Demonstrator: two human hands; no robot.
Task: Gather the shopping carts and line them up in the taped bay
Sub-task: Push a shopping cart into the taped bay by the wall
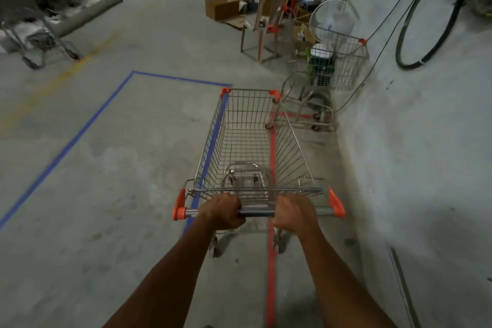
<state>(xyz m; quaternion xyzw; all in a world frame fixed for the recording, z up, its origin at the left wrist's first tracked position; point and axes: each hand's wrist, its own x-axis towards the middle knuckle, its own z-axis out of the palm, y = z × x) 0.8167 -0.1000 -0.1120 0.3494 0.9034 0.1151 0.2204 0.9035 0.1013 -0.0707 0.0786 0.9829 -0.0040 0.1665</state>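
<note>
Cart [255, 141] straight ahead, handle [257, 212] under both gripping hands [222, 212].

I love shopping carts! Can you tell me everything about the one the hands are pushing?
The shopping cart is a silvery wire basket with orange plastic corner caps and an orange-tipped metal handle. The basket is empty. It stands upright on its wheels on the concrete floor, pointing away from the person, straddling a blue tape line and a red tape line. The left hand and right hand both grip the handle.
</note>
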